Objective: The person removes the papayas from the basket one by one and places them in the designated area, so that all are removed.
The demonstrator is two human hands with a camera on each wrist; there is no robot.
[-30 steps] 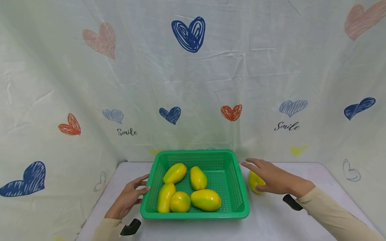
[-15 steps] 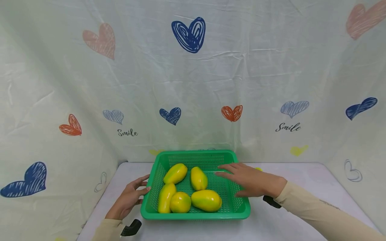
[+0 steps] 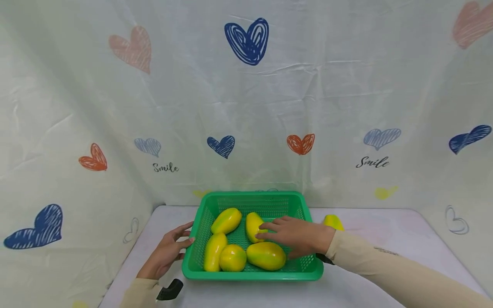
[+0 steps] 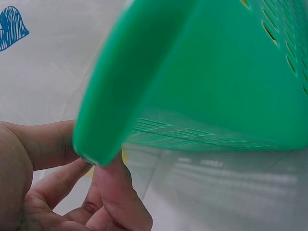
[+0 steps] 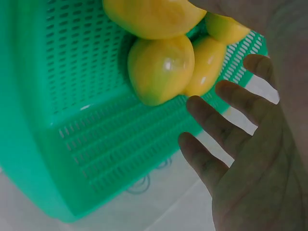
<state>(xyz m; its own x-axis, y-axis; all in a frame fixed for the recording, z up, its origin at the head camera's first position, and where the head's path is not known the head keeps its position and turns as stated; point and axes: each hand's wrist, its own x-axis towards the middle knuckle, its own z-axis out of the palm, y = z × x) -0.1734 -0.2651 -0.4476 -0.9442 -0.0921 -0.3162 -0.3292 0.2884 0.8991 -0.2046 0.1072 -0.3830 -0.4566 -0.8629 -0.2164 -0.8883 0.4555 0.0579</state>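
Observation:
In the head view a green plastic basket (image 3: 252,276) holds several glossy yellow-green fruits that look like mangoes. My left hand (image 3: 163,252) grips the basket's left rim; the left wrist view shows the rim (image 4: 108,106) between the thumb and a finger. Over the right half of the basket is my right hand (image 3: 298,235), fingers spread and holding nothing. Its fingertips overlap a mango (image 3: 252,224) at the back middle in the head view. Another mango (image 3: 265,256) lies just in front of it. The right wrist view shows the open palm (image 5: 260,163) beside the fruits.
One more yellow fruit (image 3: 333,221) sits on the white table (image 3: 389,226), outside the basket to the right, partly hidden by the right forearm. Behind the table hangs a pale cloth (image 3: 262,107) printed with hearts.
My right hand has moved left, from above the fruit outside the basket to over the fruits inside. My left hand has stayed at the rim. The view has shifted slightly.

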